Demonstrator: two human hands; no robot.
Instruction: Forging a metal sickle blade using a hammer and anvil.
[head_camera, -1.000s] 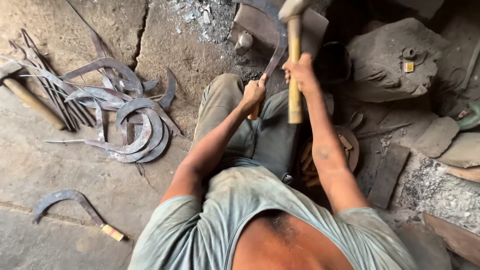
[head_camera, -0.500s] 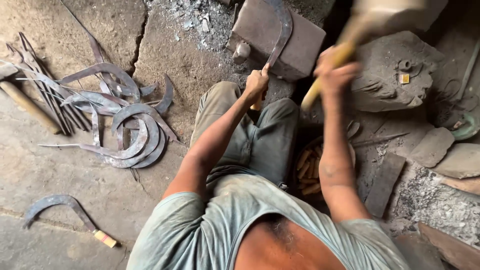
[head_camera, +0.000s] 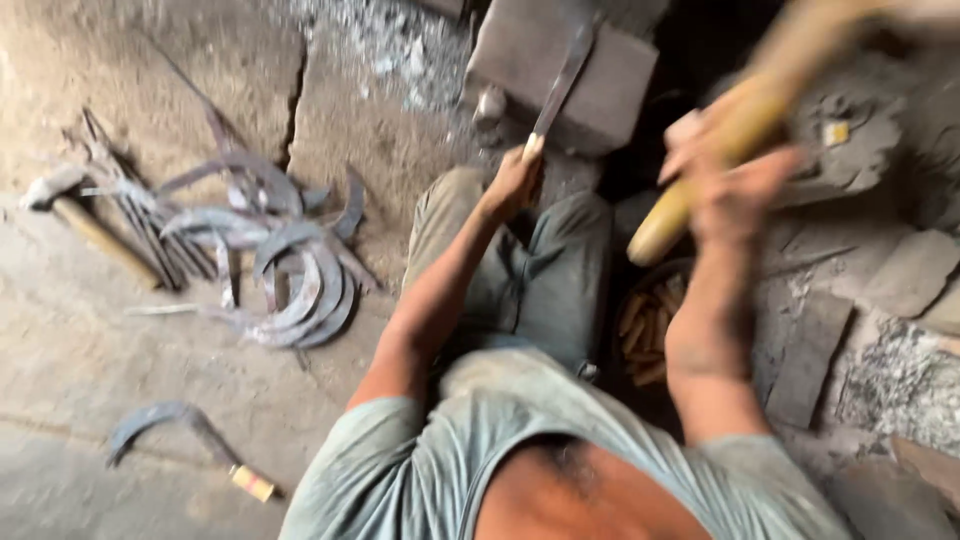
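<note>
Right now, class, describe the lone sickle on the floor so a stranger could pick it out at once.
Start at the pile of curved blades on the cracked floor, left of the person's knee. Look below it, toward the near edge, where one sickle lies by itself. Unlike the piled blades, it stands apart and shows a pale yellow handle end.

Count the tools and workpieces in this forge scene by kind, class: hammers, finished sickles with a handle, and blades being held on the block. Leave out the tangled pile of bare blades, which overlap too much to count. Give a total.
Hammers: 2, one raised in the right hand, one lying on the floor
Finished sickles with handle: 1
Blades held on the block: 1, in the left hand
Total: 4
</note>
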